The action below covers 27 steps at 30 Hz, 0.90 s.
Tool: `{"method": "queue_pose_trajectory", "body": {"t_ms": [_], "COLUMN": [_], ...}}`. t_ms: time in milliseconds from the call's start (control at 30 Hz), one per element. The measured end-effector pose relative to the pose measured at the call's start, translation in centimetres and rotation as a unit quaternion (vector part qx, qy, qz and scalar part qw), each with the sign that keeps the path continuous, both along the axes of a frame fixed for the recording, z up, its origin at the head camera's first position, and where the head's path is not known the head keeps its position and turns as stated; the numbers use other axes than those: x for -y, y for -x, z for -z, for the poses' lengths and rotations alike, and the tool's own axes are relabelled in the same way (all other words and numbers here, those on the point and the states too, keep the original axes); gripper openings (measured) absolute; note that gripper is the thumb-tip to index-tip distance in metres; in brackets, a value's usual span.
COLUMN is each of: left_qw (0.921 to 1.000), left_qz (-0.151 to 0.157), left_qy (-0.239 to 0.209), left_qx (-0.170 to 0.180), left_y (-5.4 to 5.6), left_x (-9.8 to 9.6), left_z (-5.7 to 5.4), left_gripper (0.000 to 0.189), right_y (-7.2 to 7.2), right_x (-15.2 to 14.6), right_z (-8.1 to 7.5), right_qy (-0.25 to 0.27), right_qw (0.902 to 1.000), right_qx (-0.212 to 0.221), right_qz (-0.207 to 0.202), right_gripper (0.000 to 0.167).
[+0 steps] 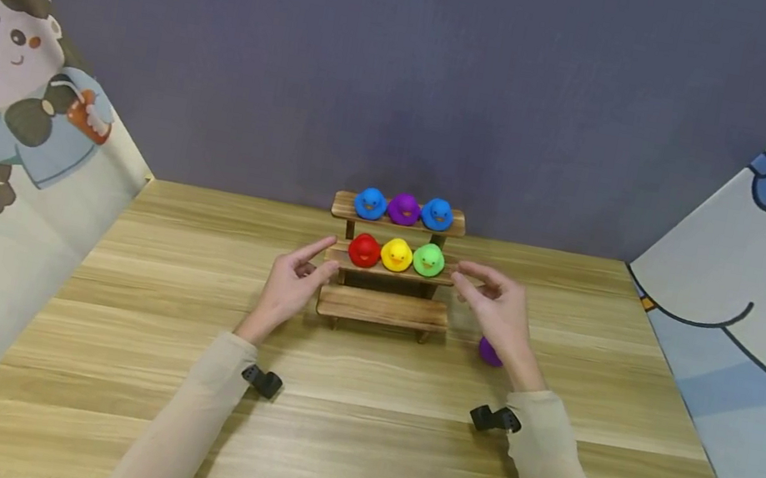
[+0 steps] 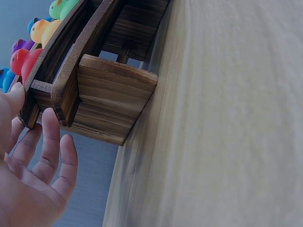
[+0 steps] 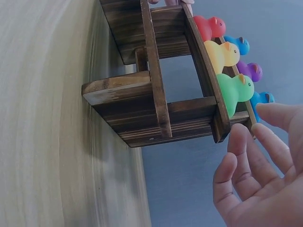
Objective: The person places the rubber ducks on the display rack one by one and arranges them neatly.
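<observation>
A three-tier wooden stand [image 1: 382, 308] is between my two hands. On its middle tier sit a red duck [image 1: 364, 251], a yellow duck [image 1: 396, 256] and a green duck [image 1: 428, 262]. The top tier carries a purple duck [image 1: 404, 210] between two blue ones. My left hand [image 1: 289, 284] is at the middle tier's left end, fingers spread and slightly bent, fingertips right at the wood. At the right end, my right hand [image 1: 503, 314] has its fingers loosely bent, close beside the green duck [image 3: 234, 92]. Neither hand holds a duck.
A purple object [image 1: 490, 353] lies on the wooden table [image 1: 362, 455], partly hidden under my right wrist. A dark blue-grey wall [image 1: 410, 74] rises behind the stand. Printed cartoon panels flank the table on both sides.
</observation>
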<state>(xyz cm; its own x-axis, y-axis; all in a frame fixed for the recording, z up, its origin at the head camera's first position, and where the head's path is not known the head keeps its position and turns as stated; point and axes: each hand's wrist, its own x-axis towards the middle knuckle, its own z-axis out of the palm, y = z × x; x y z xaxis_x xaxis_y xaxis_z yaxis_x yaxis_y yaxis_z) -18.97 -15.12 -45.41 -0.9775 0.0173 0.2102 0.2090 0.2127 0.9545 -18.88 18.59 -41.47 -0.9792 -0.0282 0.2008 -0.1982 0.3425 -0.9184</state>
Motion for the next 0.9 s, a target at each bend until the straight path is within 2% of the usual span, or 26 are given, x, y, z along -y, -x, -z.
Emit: {"method": "queue_pose_trajectory", "body": {"t_ms": [133,367,633,733,900], "left_qw": [1.0,1.0,1.0,1.0,1.0], "left_qz": [-0.002,0.003,-0.003,-0.001,0.003], "left_qy": [-0.002,-0.003,0.004,0.005,-0.003], "left_qx": [0.005,-0.008,0.006,0.008,0.008], "left_y": [0.0,0.0,-0.1,-0.4,-1.6], "left_x": [0.0,0.0,-0.1,-0.3,-0.7], "left_z": [-0.1,0.0,-0.2,-0.9,-2.7], "left_gripper": [0.05,0.048,0.05,0.05,0.048], "right_y": [-0.1,-0.2,-0.6,-0.7,-0.9], "right_x": [0.0,-0.2,-0.8,-1.0,-1.4], "right_z": [0.0,0.1,0.1,0.2,0.3], "right_qy": [0.004,-0.002,-0.005,-0.01,-0.016], "right_qw": [1.0,1.0,0.9999,0.9997,0.9992], "right_qx": [0.0,0.008,0.012,0.022,0.036], "right_qz": [-0.001,0.002,0.002,0.002,0.005], "right_gripper": [0.033,0.034,0.033,0.034,0.035]}}
